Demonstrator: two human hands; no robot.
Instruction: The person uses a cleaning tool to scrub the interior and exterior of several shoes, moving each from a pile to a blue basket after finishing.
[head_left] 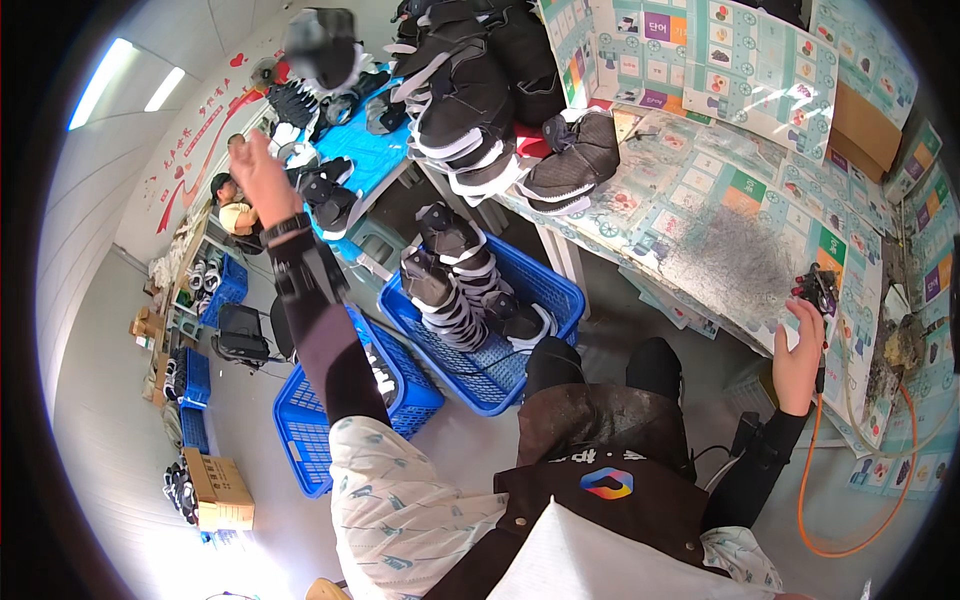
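My left hand [266, 184] is raised at the upper left, fingers apart and holding nothing. Beyond it, a dark shoe [322, 48] with a pale sole is blurred by motion above a blue-covered table [372, 155], apart from my hand. At the right, my right hand [797, 355] is beside a small dark spray gun [818, 288] at the worktable's edge. Its fingers are loosely spread, with the fingertips close to the gun; whether they touch it I cannot tell. An orange hose [806, 480] hangs in a loop below.
Black shoes [465, 110] are piled on the left end of the paper-covered worktable [690, 200]. A blue basket [490, 398] before my knees holds shoes, with another blue basket [312, 425] beside it. A seated person [238, 213], an office chair [240, 335] and a cardboard box [218, 490] are farther left.
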